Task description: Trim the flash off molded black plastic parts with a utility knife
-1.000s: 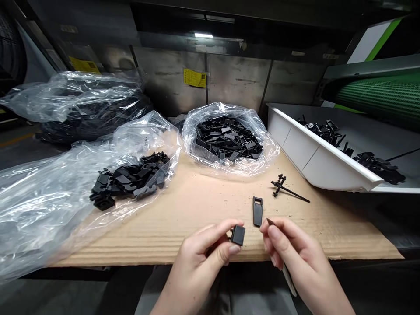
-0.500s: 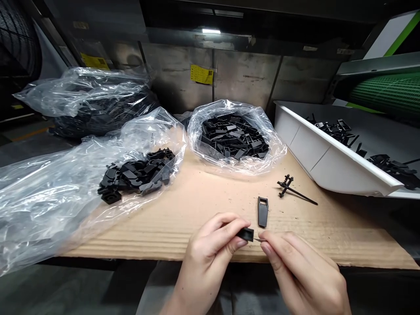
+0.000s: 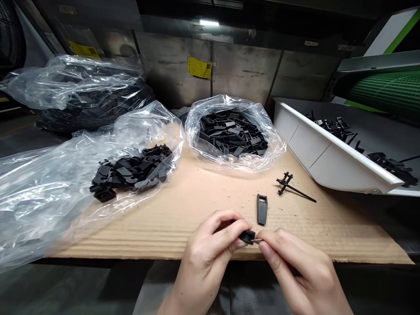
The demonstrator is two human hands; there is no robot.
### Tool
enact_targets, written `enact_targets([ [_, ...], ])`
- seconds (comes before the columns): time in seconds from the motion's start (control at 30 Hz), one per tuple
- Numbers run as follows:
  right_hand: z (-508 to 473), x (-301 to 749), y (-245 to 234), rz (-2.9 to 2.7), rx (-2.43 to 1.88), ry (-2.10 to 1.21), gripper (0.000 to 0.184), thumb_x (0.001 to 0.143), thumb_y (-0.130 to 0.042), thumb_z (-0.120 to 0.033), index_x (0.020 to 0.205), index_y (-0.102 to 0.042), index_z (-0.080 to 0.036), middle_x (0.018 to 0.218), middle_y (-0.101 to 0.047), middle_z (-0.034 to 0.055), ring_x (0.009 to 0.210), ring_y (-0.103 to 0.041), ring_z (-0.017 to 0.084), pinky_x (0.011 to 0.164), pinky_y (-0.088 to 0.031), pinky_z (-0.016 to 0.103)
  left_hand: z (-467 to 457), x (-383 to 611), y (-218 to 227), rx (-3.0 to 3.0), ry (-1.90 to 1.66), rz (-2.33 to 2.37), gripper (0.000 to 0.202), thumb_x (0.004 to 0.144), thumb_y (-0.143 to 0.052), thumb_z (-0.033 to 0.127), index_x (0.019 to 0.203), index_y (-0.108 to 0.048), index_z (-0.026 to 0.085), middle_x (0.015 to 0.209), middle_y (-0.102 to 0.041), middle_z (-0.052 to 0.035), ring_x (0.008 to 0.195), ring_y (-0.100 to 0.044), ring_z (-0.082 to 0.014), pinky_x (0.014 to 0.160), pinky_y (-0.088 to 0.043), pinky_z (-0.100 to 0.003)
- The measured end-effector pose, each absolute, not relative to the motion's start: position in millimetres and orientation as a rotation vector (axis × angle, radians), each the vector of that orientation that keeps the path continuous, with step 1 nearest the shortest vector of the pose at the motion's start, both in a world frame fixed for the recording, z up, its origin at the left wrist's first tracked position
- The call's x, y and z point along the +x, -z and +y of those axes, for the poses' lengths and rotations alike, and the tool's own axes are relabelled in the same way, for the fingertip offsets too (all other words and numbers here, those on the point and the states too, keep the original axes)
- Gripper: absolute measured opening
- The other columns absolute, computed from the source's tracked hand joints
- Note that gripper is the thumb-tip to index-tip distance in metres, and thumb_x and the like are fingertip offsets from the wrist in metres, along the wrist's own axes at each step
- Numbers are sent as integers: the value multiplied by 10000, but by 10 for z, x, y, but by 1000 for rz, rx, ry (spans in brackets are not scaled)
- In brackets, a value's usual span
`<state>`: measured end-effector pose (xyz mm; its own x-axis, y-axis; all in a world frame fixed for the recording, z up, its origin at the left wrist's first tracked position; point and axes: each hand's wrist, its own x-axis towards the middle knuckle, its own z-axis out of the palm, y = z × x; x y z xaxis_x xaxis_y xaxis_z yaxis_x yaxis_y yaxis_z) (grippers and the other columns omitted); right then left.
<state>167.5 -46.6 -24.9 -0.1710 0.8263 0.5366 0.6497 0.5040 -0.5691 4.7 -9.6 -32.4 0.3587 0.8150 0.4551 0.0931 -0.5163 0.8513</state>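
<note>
Grip of left hand [image 3: 211,249] pinches one black part [image 3: 248,237], of right hand [image 3: 303,262] one tool [image 3: 257,240].

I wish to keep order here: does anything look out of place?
Perhaps the branched black piece: it lies loose on the cardboard, outside the white bin, where other black parts are gathered.

The small black part [image 3: 248,236] was pinched in the left hand [image 3: 211,253], partly covered by it, with a hollow side showing and its uncovered end pointing right. The thin metal tool [image 3: 257,240] jutted leftward from the right hand [image 3: 297,267], nearly level, its tip overlapping the part's right end; actual contact was too small to tell.
</note>
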Motion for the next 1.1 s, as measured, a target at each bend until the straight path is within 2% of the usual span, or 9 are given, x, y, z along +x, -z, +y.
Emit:
enact_targets([
  [0.13,-456,1708,250,-1958,-1206,-98,155,812,-496,-85,912,-574,-174,685,-595,29,555,-570,115,524,-445,214,-112,44,319,1881,-1208,799,313,817,-484,11,996,-630,222,1005,-558,-22,952,-547,-132,802,-437,-148],
  [0.33,-461,1715,249,-1998,-1223,-70,151,824,-485,-95,925,-580,-155,673,-589,39,553,-566,119,520,-449,220,-111,41,340,1900,-1232,820,321,806,-489,7,994,-642,217,1022,-563,-35,955,-554,-147,812,-444,-169],
  [0.6,-484,1687,272,-1977,-1241,-279,135,845,-446,-111,770,-541,-171,647,-549,16,561,-536,108,529,-416,213,-93,55,359,1929,-1256,792,320,813,-471,-11,1004,-628,193,1022,-554,-30,975,-538,-118,848,-403,-129],
  [0.73,-438,1719,179,-1939,-1274,-585,179,866,-425,-171,743,-554,-170,622,-533,-7,556,-510,92,527,-390,190,-100,44,350,1960,-1254,766,341,815,-450,-26,1025,-613,188,1040,-541,-32,994,-524,-114,845,-400,-120],
  [0.83,-371,1770,38,-1872,-1320,-1113,298,878,-414,-271,631,-542,-162,535,-452,-39,500,-424,64,474,-333,167,-105,32,361,2010,-1249,738,362,816,-431,-38,1032,-610,191,1048,-537,-33,992,-523,-115,861,-395,-135],
  [0.93,-370,1807,-66,-1752,-1310,-1588,268,842,-468,-291,655,-598,-151,495,-442,-49,458,-373,47,435,-298,151,-105,27,375,2029,-1267,754,356,812,-448,-33,1031,-614,192,1062,-529,-37,1009,-514,-119,839,-415,-128],
  [1.03,-461,1831,-48,-1648,-1279,-1621,162,805,-531,-280,808,-662,-184,594,-572,-20,504,-471,64,466,-383,147,-103,22,377,2033,-1287,774,340,814,-460,-25,1028,-619,185,1070,-528,-40,1019,-510,-115,842,-412,-116],
  [1.1,-530,1853,28,-1639,-1221,-1336,175,822,-516,-222,947,-633,-259,716,-630,-23,550,-537,72,519,-445,154,-101,19,365,2032,-1280,780,306,818,-478,-4,1016,-624,178,1068,-541,-39,1015,-518,-113,872,-389,-116],
])
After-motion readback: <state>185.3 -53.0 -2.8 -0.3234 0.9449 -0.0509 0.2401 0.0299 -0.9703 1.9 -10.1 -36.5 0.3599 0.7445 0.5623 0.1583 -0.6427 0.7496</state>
